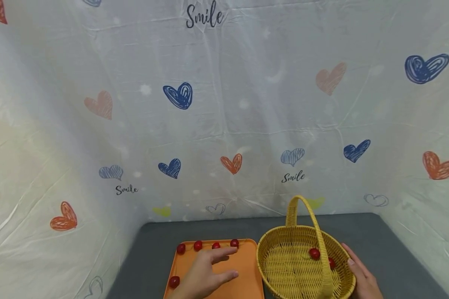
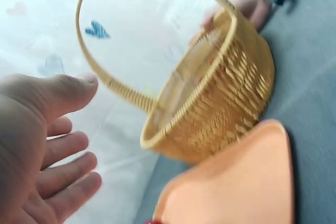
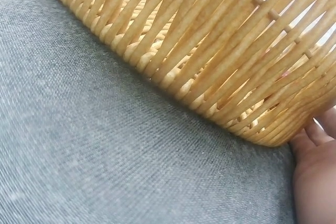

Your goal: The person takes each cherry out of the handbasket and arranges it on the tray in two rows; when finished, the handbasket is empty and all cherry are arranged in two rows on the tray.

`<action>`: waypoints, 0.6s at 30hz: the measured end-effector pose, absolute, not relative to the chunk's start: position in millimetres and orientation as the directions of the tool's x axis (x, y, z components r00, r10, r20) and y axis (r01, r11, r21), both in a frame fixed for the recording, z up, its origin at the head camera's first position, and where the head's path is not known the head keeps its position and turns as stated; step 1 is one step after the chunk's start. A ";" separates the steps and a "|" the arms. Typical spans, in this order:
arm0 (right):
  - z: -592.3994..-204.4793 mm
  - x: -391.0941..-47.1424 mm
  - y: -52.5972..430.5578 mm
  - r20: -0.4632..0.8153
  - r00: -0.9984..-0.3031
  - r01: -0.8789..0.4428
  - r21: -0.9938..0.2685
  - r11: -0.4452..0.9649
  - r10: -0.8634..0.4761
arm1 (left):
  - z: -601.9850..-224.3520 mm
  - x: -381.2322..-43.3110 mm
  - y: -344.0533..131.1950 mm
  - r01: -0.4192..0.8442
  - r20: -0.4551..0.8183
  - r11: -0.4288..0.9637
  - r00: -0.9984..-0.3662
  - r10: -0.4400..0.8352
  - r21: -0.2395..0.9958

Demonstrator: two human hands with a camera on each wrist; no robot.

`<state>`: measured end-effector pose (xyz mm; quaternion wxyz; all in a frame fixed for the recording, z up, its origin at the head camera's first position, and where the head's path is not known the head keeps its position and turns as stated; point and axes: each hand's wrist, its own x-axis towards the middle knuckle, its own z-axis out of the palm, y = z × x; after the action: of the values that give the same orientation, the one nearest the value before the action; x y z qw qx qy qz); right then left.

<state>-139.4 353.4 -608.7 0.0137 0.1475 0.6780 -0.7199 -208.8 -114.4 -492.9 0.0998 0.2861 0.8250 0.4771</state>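
Observation:
My left hand [image 1: 205, 272] hovers over the orange tray [image 1: 243, 286], thumb and fingers spread apart with nothing between them. Several red cherries [image 1: 181, 248] lie along the tray's far and left edges, some with thin stems showing. To the right of the tray stands a yellow woven basket [image 1: 277, 265] with a tall arched handle. Two cherries [image 1: 314, 253] are visible inside it, toward the right. My right hand [image 1: 364, 278] holds the basket's right side, its thumb at the rim; in the right wrist view only part of that hand [image 3: 317, 177] shows, against the outer wall.
Tray and basket are on a dark grey cloth-covered table [image 1: 153, 241]. A pale curtain [image 1: 224, 112] printed with hearts and "Smile" hangs behind and along both sides. The basket's handle [image 1: 318, 232] arches high above its rim.

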 end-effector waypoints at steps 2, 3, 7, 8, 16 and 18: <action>-610.0 -139.2 353.2 -0.219 -0.960 0.204 -0.974 -0.099 0.176 | -489.8 -210.9 -102.1 0.365 0.082 0.365 -0.795 0.601 0.856; -610.6 -139.4 353.0 -0.207 -0.962 0.191 -0.976 -0.107 0.175 | -488.5 -212.0 -95.9 0.363 0.074 0.352 -0.779 0.622 0.863; -611.8 -140.4 352.0 -0.171 -0.973 0.147 -0.976 -0.158 0.155 | -487.0 -215.9 -71.4 0.355 0.066 0.292 -0.726 0.685 0.888; -612.2 -140.4 351.8 -0.165 -0.974 0.140 -0.977 -0.160 0.153 | -487.4 -216.6 -65.7 0.352 0.069 0.272 -0.713 0.697 0.895; -611.4 -138.4 351.5 -0.174 -0.968 0.157 -0.982 -0.105 0.180 | -494.2 -222.7 -23.3 0.322 0.109 0.134 -0.635 0.765 0.937; -611.1 -137.9 352.1 -0.184 -0.965 0.167 -0.980 -0.104 0.184 | -495.3 -224.0 -12.6 0.319 0.107 0.132 -0.633 0.767 0.938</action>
<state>-137.9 352.1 -611.1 -0.0057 0.1313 0.6693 -0.7313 -224.0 -12.6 -495.3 0.2070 0.3753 0.7234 0.5412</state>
